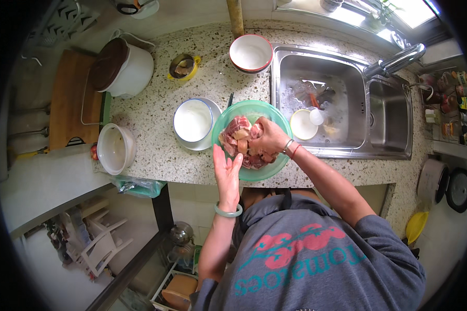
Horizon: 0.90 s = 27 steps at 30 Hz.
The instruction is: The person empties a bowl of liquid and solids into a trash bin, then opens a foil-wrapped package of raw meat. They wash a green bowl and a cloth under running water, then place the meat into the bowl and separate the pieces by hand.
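Note:
Chunks of raw meat (239, 128) fill a green plastic bowl (272, 171) near the counter's front edge. My right hand (270, 138) reaches into the bowl from the right, its fingers closed around a piece of the meat. My left hand (227, 171), palm up with fingers apart, is at the bowl's front left rim and holds nothing; whether it touches the rim cannot be told. Just left of the green bowl, a white bowl with a blue rim (193, 119) rests on a white dish (218, 112). A dark, thin utensil (230, 100) sticks out behind the green bowl.
Right of the bowl is a steel double sink (360, 153) with sudsy water, a small bowl (302, 126) and other items. Behind stand a red-rimmed bowl (251, 52) and a yellow-handled cup (185, 67). At left are a lidded white pot (136, 70), an empty-looking tub (116, 149) and a wooden cutting board (68, 101).

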Motion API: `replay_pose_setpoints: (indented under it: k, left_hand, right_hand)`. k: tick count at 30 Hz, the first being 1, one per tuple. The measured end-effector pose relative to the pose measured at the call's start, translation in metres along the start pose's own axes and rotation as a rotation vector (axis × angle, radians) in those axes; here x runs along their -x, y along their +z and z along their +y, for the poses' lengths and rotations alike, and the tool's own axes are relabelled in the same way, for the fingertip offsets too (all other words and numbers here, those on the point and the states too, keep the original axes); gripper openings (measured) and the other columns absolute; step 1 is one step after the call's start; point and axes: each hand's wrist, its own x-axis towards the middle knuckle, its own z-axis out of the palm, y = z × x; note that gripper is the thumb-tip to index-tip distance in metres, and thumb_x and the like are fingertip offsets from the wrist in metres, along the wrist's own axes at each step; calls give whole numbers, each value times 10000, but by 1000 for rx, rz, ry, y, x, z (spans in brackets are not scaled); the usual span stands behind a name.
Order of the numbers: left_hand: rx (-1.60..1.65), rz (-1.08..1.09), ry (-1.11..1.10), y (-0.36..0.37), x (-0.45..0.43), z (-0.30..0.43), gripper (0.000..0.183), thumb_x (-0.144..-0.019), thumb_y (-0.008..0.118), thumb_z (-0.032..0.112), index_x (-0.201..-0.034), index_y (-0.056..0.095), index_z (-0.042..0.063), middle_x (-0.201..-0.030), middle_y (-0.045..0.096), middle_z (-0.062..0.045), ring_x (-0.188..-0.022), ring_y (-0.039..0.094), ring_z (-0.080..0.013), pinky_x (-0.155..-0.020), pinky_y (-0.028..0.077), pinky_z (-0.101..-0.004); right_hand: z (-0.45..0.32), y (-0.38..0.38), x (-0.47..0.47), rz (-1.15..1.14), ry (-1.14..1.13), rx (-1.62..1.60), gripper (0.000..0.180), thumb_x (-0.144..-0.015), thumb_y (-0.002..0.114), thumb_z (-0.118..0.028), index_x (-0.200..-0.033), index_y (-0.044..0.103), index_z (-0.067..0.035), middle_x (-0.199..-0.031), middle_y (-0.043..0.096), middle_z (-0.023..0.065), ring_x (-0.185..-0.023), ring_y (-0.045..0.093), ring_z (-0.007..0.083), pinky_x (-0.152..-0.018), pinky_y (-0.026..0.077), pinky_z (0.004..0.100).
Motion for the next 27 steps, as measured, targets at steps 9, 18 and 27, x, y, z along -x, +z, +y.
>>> replay_pose_setpoints:
  k: [9, 18, 27]
  left_hand:
    - [-921, -480, 224, -1, -55, 57, 908, -690, 841, 101, -1460, 360, 102, -1295, 560, -122, -1128, 586, -226, -959, 484, -347]
    - [-1193, -418, 473, -3, -70, 34, 662, -739, 795, 389, -1195, 452, 53, -1091, 629, -181, -945, 625, -374, -772, 505, -450]
    - [-1316, -239, 363, 7, -68, 27, 645, -787, 730, 443, -1205, 410, 70, -1045, 619, -202, -825, 643, -404, -671, 495, -492]
  right_hand:
    - [-10, -37, 19, -203, -278, -246, 564, -621, 844, -204, -1056, 527, -34, -900, 642, 143, -845, 634, 270, -773, 495, 370]
    - [3, -11, 24, 33, -308, -47, 500, -752, 763, -220, -1107, 471, -23, -894, 625, 235, -870, 600, 446, -723, 476, 484]
    - [-2, -9, 19, 58, -178, 17, 447, -770, 750, -244, -1027, 464, -17, -870, 623, 236, -846, 603, 445, -707, 481, 483]
